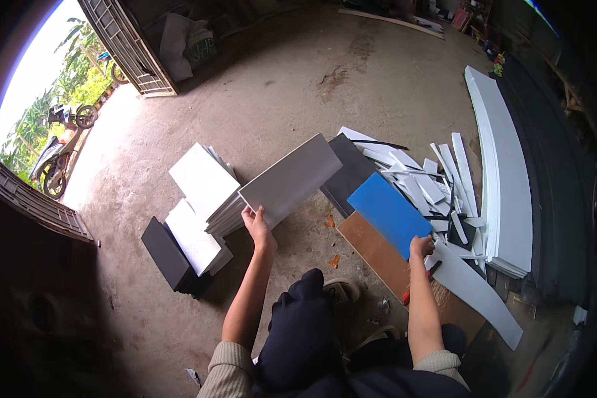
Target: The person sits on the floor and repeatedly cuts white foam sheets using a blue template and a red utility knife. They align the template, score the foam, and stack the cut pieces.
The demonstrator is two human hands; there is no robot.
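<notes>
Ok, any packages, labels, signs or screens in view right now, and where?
None that I can make out: only bare boards and offcuts on the floor.
The left hand holds a plain grey board.
The right hand holds a plain blue board.

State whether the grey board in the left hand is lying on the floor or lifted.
Lifted. The left hand grips one corner of the grey board, which slants up over the white stack.

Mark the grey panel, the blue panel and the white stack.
grey panel (292, 178), head view, middle of its face
blue panel (389, 213), head view, middle of its face
white stack (203, 179), head view, top sheet
</notes>
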